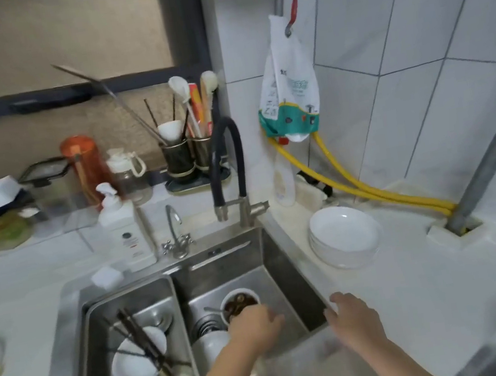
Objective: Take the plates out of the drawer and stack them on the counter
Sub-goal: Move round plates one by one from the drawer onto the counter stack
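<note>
At right of centre in the frame, stacked white plates (pixel 345 237) sit on the desk (pixel 419 290) near the sink (pixel 274 281) (drawer unseen), while the left hand (pixel 255 326) and right hand (pixel 355 317), fingers loosely spread and empty, hover low, so a careless, off-centre next plate could topple the stack.

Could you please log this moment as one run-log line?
plates: stacked on counter | left hand: over sink | right hand: empty, at counter edge

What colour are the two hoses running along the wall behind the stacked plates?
Yellow hoses, behind the white plates; clearest in the head view.
</note>
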